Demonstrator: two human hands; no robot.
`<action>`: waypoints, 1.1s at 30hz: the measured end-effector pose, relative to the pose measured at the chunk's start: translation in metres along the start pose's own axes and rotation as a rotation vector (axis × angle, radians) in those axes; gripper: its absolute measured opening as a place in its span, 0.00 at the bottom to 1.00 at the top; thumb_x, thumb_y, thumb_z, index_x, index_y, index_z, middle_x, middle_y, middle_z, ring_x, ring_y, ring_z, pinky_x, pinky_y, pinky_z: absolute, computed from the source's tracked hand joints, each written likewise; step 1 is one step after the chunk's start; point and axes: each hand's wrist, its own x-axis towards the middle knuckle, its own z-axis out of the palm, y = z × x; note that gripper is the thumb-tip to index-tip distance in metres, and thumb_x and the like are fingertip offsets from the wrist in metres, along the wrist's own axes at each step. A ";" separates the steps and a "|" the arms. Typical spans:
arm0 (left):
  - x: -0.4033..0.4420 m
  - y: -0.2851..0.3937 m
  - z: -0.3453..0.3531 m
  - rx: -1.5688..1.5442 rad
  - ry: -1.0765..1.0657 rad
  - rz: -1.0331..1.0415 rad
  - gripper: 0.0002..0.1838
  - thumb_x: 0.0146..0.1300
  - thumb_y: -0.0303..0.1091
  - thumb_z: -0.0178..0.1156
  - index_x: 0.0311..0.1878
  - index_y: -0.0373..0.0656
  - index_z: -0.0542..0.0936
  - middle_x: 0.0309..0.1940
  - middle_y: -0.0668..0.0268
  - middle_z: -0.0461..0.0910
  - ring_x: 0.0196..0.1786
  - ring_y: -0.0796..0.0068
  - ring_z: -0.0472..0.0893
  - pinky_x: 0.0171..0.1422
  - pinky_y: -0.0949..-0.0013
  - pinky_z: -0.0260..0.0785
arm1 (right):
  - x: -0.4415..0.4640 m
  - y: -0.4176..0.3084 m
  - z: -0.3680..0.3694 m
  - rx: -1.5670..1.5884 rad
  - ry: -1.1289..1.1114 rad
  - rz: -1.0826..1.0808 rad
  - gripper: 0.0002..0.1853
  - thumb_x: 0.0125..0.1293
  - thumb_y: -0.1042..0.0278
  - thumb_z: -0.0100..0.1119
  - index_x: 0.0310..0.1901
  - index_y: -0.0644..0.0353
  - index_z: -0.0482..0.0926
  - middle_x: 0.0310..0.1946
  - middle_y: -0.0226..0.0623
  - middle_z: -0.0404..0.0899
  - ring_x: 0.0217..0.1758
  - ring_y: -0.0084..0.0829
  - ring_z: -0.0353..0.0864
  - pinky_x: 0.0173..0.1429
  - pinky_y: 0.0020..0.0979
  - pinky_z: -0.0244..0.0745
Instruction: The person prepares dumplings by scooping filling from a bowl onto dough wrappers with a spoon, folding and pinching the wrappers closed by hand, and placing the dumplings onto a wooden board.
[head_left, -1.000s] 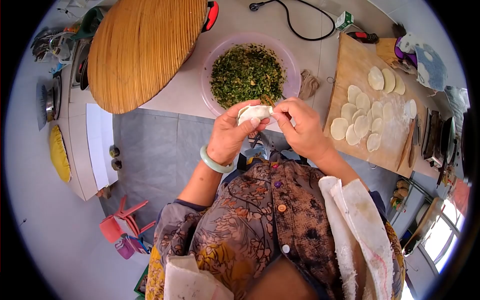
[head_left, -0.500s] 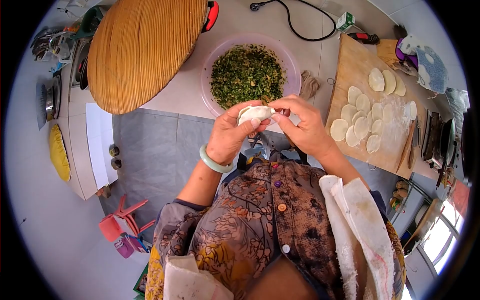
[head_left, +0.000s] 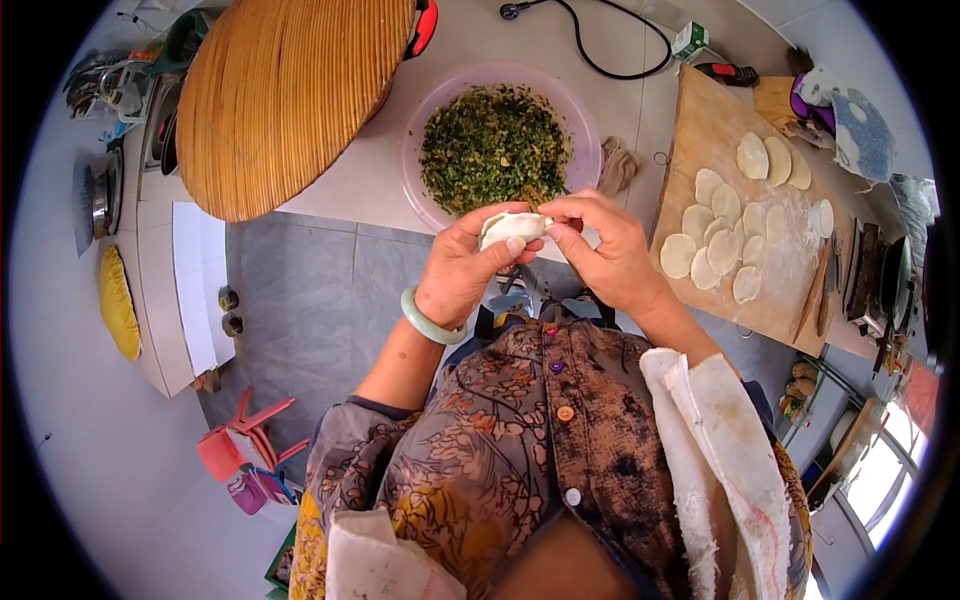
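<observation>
A white folded dumpling (head_left: 512, 231) is held in front of my chest, at the near edge of a pale pink bowl (head_left: 412, 165) of chopped green filling (head_left: 495, 148). My left hand (head_left: 465, 262), with a pale green bangle at the wrist, is closed round the dumpling, thumb on its near side. The fingers of my right hand (head_left: 608, 255) pinch the dumpling's right end. Several round dough wrappers (head_left: 722, 252) lie on a floured wooden board (head_left: 690, 120) to the right.
A large round slatted lid (head_left: 280, 100) covers the counter's left part. A black power cord (head_left: 600, 70) and a small green box (head_left: 690, 40) lie at the back. A crumpled cloth (head_left: 618, 168) sits beside the bowl. A pink stool (head_left: 222, 452) stands at lower left.
My right fingers have shifted slightly over the dumpling's right end, with the index finger now bent across it. The dumpling stays in my left hand. The slatted lid appears slightly higher.
</observation>
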 end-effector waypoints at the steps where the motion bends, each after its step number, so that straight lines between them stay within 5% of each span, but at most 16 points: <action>1: 0.000 -0.001 0.000 0.006 0.002 0.000 0.21 0.65 0.24 0.61 0.62 0.35 0.72 0.49 0.56 0.81 0.50 0.65 0.84 0.57 0.67 0.79 | -0.001 -0.001 0.000 -0.006 -0.004 0.004 0.08 0.62 0.77 0.61 0.43 0.63 0.81 0.33 0.36 0.79 0.31 0.27 0.76 0.36 0.27 0.72; 11: -0.004 -0.005 0.000 0.117 -0.012 0.009 0.21 0.65 0.25 0.61 0.61 0.34 0.73 0.49 0.56 0.82 0.50 0.67 0.83 0.56 0.67 0.78 | -0.008 -0.007 0.000 0.024 -0.036 0.102 0.09 0.62 0.77 0.62 0.44 0.63 0.81 0.32 0.36 0.79 0.31 0.28 0.76 0.36 0.27 0.72; 33: -0.008 -0.010 -0.001 0.231 -0.034 -0.009 0.20 0.65 0.24 0.62 0.60 0.35 0.74 0.48 0.62 0.82 0.48 0.77 0.80 0.54 0.73 0.75 | -0.012 0.005 0.003 -0.101 -0.004 -0.064 0.07 0.58 0.75 0.66 0.39 0.61 0.81 0.32 0.37 0.78 0.34 0.35 0.76 0.37 0.32 0.72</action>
